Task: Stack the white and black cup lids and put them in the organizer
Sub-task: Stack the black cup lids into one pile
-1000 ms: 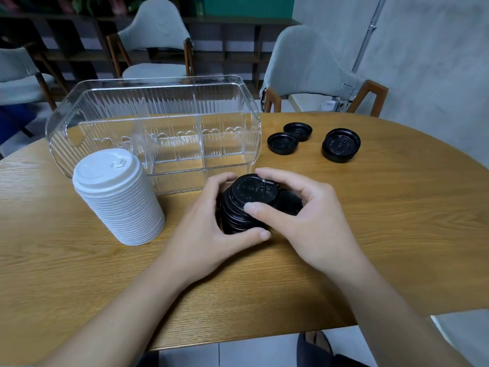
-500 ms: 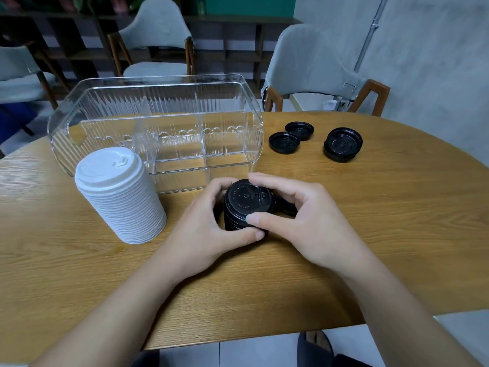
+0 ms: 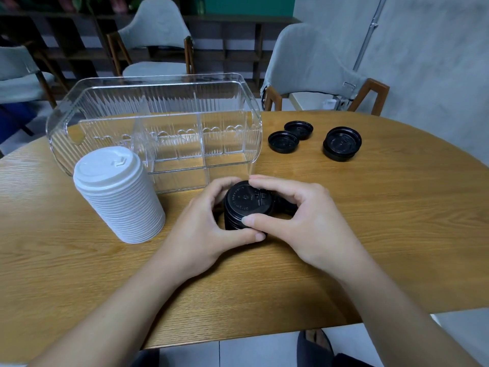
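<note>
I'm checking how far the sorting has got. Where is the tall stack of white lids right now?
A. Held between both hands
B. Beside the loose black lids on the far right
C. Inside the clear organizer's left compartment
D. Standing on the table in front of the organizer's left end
D: the white lid stack stands on the table just in front of the clear organizer, outside it, while both hands hold the black lid stack.
</note>
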{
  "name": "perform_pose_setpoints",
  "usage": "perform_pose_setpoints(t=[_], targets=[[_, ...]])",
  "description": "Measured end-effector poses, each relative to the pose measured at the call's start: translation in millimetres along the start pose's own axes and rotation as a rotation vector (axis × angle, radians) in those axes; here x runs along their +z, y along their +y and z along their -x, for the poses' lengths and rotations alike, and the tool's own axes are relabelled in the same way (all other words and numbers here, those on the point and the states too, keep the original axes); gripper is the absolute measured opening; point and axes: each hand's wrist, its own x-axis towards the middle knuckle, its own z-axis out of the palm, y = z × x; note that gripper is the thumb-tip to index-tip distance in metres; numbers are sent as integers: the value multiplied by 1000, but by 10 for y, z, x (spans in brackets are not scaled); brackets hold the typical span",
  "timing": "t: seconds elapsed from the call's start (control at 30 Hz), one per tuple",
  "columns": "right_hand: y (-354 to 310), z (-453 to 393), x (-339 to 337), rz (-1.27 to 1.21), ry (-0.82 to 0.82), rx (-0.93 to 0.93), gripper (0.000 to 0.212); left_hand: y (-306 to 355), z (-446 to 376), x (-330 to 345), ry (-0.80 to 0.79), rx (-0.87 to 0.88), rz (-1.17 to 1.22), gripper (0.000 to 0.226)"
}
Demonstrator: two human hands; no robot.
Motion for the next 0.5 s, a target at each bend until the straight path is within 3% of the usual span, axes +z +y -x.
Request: perform_pose_setpoints(t=[0.27, 0.4, 0.5], targets=[[50, 20, -14, -24, -12, 7, 75, 62, 21, 34, 0, 77, -39, 85], [80, -6, -168, -56, 142, 39, 39, 88, 25, 24, 28, 83, -6, 75], [162, 4, -282, 289, 171, 90, 35, 104, 28, 30, 44, 87, 11, 70]])
